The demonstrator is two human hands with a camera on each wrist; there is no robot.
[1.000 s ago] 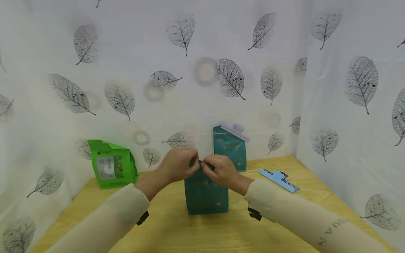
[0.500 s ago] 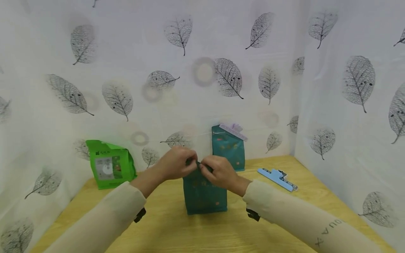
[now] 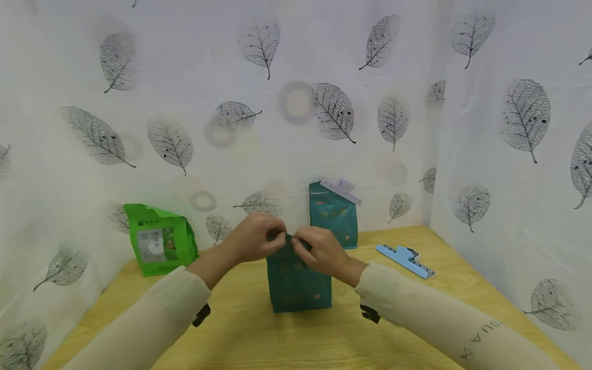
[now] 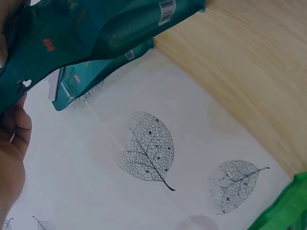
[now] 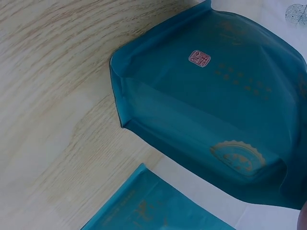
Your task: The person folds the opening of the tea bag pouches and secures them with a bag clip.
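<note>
Head view: a leaf-printed sheet [image 3: 208, 61] backs a wooden table [image 3: 222, 313], where the front teal bag [image 3: 299, 290] stands upright at centre, its base apparently taking the weight. Smaller, the green bag [image 3: 187, 244] stands at left and the rear teal bag [image 3: 344, 223] behind, both seemingly set back to leave working space. The left hand [image 3: 254, 237] and right hand [image 3: 324, 251] are just apart, each pinching the top edge of the front teal bag between thumb and fingers, presumably to steady it and keep its mouth flat. The blue clip [image 3: 404, 259] lies at right, handy for the right hand; the lilac clip [image 3: 340, 191] sits aslant across the rear teal bag's top, probably keeping it closed. Compared with half a second earlier, bags and clips are unmoved, while the gap between the two hands looks slightly wider.
</note>
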